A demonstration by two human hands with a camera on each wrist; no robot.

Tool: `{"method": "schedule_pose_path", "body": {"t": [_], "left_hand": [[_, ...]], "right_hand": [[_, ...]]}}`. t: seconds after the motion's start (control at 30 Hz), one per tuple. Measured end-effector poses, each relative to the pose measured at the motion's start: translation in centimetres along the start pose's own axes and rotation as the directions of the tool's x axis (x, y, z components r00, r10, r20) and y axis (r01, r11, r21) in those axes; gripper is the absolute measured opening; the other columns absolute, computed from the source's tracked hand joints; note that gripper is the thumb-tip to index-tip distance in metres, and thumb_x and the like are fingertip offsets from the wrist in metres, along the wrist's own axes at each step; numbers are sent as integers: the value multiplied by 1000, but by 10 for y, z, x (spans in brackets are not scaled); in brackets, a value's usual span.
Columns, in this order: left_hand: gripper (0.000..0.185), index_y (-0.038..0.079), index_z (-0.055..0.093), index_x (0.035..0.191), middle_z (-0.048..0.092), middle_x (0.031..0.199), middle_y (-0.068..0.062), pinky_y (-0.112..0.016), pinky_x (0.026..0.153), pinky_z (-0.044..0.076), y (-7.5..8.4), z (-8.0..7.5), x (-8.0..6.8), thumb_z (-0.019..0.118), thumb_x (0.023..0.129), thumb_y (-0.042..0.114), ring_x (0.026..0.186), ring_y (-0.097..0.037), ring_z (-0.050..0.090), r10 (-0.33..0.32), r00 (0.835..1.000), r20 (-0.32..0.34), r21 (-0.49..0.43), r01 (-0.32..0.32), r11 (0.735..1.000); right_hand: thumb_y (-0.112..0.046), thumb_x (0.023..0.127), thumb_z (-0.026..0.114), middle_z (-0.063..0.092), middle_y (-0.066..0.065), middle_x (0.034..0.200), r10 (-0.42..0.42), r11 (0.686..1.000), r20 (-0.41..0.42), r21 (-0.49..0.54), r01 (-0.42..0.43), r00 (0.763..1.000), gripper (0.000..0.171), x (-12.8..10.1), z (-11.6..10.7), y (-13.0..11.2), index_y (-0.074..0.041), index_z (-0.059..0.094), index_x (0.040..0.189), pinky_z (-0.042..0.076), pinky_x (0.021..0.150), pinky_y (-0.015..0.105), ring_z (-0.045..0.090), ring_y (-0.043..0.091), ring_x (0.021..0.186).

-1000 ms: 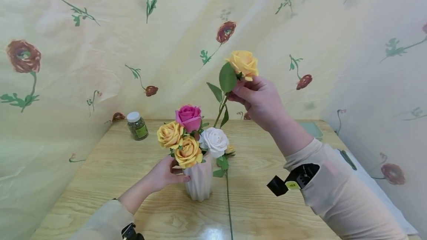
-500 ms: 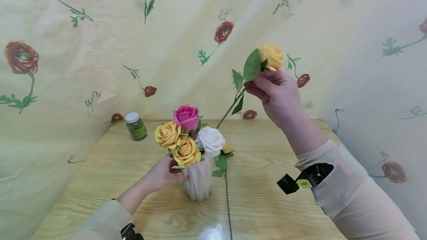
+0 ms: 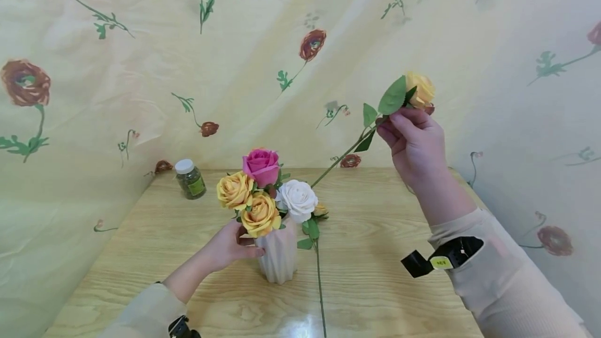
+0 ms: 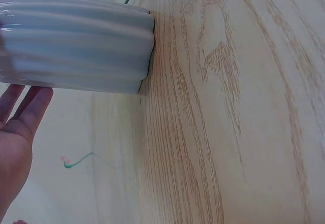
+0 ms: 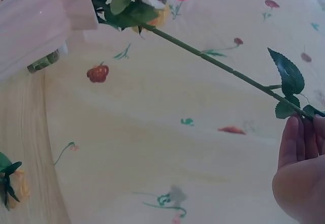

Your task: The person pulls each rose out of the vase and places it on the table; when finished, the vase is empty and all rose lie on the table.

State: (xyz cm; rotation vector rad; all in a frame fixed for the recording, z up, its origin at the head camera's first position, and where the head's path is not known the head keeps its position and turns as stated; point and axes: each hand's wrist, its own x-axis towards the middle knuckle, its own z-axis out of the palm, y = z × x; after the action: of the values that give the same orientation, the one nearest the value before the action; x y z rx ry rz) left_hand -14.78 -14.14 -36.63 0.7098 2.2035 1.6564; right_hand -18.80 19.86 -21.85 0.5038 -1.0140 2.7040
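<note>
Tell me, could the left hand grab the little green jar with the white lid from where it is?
Probably yes. The left hand grips the white vase, so it must let go first. The jar stands farther back to the left on the wooden table, with bare wood between.

This looks like a staged recording corner rather than a lived-in room. A pale cloth backdrop point(image 3: 263, 67) printed with red flowers hangs close behind and to both sides of a light wooden desk point(image 3: 375, 275), which carries a ribbed white vase point(image 3: 280, 260) of artificial roses and, behind it to the left, a small jar point(image 3: 190, 178).
</note>
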Motion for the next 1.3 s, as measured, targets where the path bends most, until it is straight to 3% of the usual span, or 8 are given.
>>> {"method": "schedule_pose_path", "body": {"t": [0.23, 0.6, 0.77, 1.07, 1.3], "left_hand": [[65, 7, 34, 127, 41, 121, -9, -36, 90, 40, -1, 0, 0, 70, 73, 10, 109, -25, 44, 1, 1000, -2, 11, -1, 1000], [65, 8, 33, 127, 41, 121, -9, -35, 90, 40, -2, 0, -1, 69, 73, 11, 109, -25, 43, 21, 1000, -3, 24, -21, 1000], [65, 9, 33, 127, 41, 122, -8, -36, 90, 40, -2, 0, -1, 69, 74, 13, 108, -25, 43, 38, 999, -4, 33, -38, 999], [64, 8, 34, 127, 42, 121, -9, -36, 90, 40, 0, 1, -1, 69, 74, 13, 108, -24, 44, 27, 1000, -6, 30, -27, 999], [63, 8, 35, 126, 42, 120, -9, -36, 90, 40, 1, 1, -1, 69, 74, 12, 108, -24, 44, 19, 1000, -6, 27, -19, 999]], "right_hand": [[9, 75, 60, 61, 16, 76, 35, 999, -109, -21, -38, 993, 6, -2, -28, 2, 5, 56, 78, 53, 64, 32, 61, 25, 67], [6, 79, 57, 61, 11, 78, 157, 971, -111, -162, -173, 981, 6, -17, -72, 36, 1, 58, 82, 52, 66, 29, 61, 20, 68], [2, 80, 57, 59, 9, 81, 229, 921, -141, -290, -261, 963, 5, -28, -86, 55, 0, 57, 85, 51, 68, 26, 61, 17, 70], [-4, 84, 56, 54, 9, 84, 331, 786, -226, -472, -400, 916, 13, -46, -110, 88, 4, 53, 93, 51, 69, 25, 59, 15, 69], [-3, 84, 55, 54, 9, 84, 352, 736, -291, -501, -455, 890, 19, -58, -123, 111, 9, 50, 98, 51, 68, 25, 59, 15, 69]]}}
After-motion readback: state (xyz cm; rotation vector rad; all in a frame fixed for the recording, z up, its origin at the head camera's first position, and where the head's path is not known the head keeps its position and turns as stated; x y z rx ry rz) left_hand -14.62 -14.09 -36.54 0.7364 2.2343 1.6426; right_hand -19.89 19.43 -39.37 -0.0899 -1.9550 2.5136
